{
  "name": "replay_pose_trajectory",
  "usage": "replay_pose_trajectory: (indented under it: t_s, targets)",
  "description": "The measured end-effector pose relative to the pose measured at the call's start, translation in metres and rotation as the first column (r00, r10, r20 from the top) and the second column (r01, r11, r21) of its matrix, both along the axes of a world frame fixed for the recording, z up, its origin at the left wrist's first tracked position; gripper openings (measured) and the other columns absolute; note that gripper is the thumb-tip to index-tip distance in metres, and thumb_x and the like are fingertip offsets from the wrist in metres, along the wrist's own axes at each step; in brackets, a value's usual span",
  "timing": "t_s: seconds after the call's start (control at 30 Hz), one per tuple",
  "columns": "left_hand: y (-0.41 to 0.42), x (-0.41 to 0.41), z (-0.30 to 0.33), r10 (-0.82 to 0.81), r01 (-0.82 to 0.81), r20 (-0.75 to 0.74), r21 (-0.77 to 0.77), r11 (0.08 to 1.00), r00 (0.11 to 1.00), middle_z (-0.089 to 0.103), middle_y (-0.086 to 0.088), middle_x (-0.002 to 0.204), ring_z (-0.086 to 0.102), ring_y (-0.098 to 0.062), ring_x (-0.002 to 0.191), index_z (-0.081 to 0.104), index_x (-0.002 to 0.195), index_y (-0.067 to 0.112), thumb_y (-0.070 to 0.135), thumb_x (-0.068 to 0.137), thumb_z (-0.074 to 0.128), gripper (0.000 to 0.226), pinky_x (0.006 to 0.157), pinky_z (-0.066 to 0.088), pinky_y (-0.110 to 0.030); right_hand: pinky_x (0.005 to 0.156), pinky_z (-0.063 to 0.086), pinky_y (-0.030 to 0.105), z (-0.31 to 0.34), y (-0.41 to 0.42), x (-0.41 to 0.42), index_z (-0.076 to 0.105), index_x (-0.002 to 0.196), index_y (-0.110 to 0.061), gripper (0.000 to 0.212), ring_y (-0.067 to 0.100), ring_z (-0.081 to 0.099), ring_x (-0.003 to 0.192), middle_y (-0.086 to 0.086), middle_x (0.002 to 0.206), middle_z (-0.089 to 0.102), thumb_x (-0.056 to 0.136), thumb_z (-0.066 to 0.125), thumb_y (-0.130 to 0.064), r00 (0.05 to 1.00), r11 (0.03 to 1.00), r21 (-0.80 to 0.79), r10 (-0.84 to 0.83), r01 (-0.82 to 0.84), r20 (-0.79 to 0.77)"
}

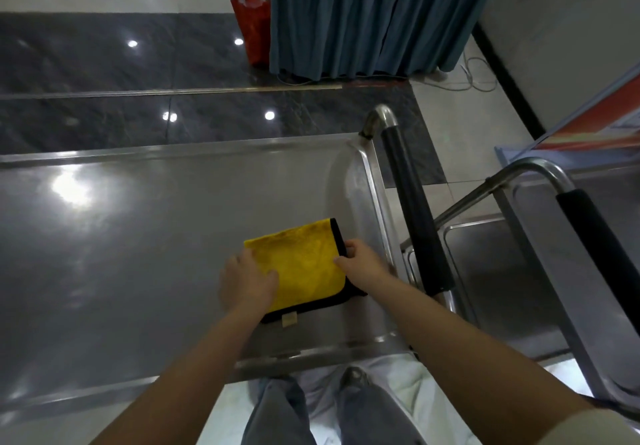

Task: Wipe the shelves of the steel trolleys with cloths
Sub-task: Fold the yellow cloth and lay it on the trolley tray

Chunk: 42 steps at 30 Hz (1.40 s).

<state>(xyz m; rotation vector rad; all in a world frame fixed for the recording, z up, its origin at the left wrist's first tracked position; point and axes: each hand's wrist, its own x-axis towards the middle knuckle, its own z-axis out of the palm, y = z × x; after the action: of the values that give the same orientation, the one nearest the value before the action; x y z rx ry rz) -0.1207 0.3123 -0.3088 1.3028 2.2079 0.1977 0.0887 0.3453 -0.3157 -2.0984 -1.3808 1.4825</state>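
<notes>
two trolleys (138,237) – one cloth (304,264), two hands (247,280)

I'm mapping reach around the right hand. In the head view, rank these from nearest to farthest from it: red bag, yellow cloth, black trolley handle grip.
1. Yellow cloth: right hand holds its right edge.
2. Black trolley handle grip: just right of the hand.
3. Red bag: far ahead on the floor, beside the curtain.

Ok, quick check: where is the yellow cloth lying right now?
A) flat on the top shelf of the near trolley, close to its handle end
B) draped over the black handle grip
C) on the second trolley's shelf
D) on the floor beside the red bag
A: the yellow cloth lies flat on the top shelf near the black handle grip, with the left hand resting on it and the right hand at its edge.
</notes>
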Motion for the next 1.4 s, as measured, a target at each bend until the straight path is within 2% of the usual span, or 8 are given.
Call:
replay_pose_trajectory:
  t_s: [0.07,0.2,0.4,0.57,0.73,1.03,1.23,1.4]
  targets:
    - [-0.006,-0.018,-0.007,0.096,-0.096,-0.007,-0.064,0.993,0.995,0.051,-0.018,0.127,0.048,-0.036,0.115,0.048,0.127,0.008,0.031,0.078,0.068,0.058,0.091,0.041,-0.042,0.076,0.048,0.034,-0.001,0.003,-0.005,0.049,0.125,-0.014,0.039,0.020,0.056,0.096,0.001,0.107,0.057,0.090,0.062,-0.024,0.997,1.000,-0.007,0.021,-0.021,0.071]
    - [-0.013,-0.021,-0.017,0.284,-0.191,0.441,-0.244,0.951,0.851,0.058,-0.016,0.121,0.058,-0.032,0.105,0.048,0.125,0.004,0.021,0.082,0.072,0.052,0.088,0.049,-0.042,0.070,0.042,0.031,-0.003,0.007,-0.007,0.047,0.124,-0.014,0.041,0.018,0.051,0.088,0.003,0.104,0.055,0.087,0.065,-0.017,0.988,0.998,-0.042,0.047,-0.041,0.148]
    - [0.008,0.003,0.007,0.099,-0.089,0.727,-0.052,0.995,0.679,0.060,-0.009,0.113,0.060,-0.020,0.089,0.039,0.136,0.011,0.016,0.079,0.067,0.064,0.070,0.049,-0.030,0.074,0.046,0.030,-0.003,-0.010,0.000,0.047,0.125,-0.012,0.049,0.019,0.055,0.098,0.006,0.116,0.057,0.082,0.071,-0.010,0.999,0.993,-0.114,0.014,-0.009,0.044]
    - [0.023,0.055,0.013,-0.214,0.295,0.642,-0.020,0.955,0.736,0.048,0.008,0.082,0.049,-0.006,0.069,0.042,0.134,0.021,0.019,0.081,0.066,0.058,0.055,0.042,-0.017,0.087,0.053,0.049,-0.002,-0.022,0.010,0.059,0.110,-0.014,0.017,0.033,0.063,0.098,0.016,0.107,0.064,0.096,0.050,-0.014,0.969,0.970,-0.140,-0.216,0.200,-0.116]
    - [0.008,0.076,0.001,-0.369,0.468,0.582,-0.023,0.883,0.725,0.048,0.010,0.082,0.050,-0.010,0.080,0.046,0.137,0.021,0.038,0.085,0.069,0.060,0.068,0.041,-0.022,0.100,0.045,0.048,0.005,-0.013,0.022,0.058,0.117,-0.016,0.028,0.033,0.057,0.113,0.011,0.115,0.061,0.097,0.050,-0.034,0.946,0.953,-0.027,-0.303,0.302,-0.113]
    - [-0.018,0.021,-0.011,-0.138,0.171,0.279,-0.097,0.981,0.950,0.058,-0.001,0.109,0.058,-0.020,0.099,0.055,0.116,0.014,0.043,0.087,0.065,0.042,0.077,0.040,-0.028,0.089,0.045,0.035,0.006,0.024,-0.010,0.045,0.134,-0.010,0.065,0.029,0.053,0.118,0.011,0.131,0.053,0.082,0.070,-0.040,0.958,0.992,-0.014,0.128,-0.128,0.257]
    - [-0.034,0.028,-0.027,0.012,0.097,0.424,-0.233,0.968,0.906,0.059,-0.006,0.079,0.055,-0.019,0.072,0.058,0.087,0.010,0.041,0.087,0.065,0.032,0.064,0.043,-0.032,0.072,0.042,0.033,0.021,0.017,-0.016,0.049,0.104,-0.013,0.034,0.029,0.055,0.099,0.009,0.106,0.053,0.080,0.062,-0.033,0.884,0.950,0.062,0.259,-0.306,0.389]
    - [-0.029,0.028,0.006,0.175,-0.175,0.600,-0.059,0.983,0.780,0.045,-0.008,0.072,0.042,-0.018,0.065,0.048,0.081,0.008,0.023,0.092,0.060,0.022,0.058,0.032,-0.032,0.057,0.042,0.031,0.071,-0.003,-0.001,0.044,0.091,-0.022,0.027,0.018,0.054,0.072,-0.002,0.076,0.051,0.076,0.064,-0.030,0.986,0.967,0.226,0.086,-0.117,0.144]
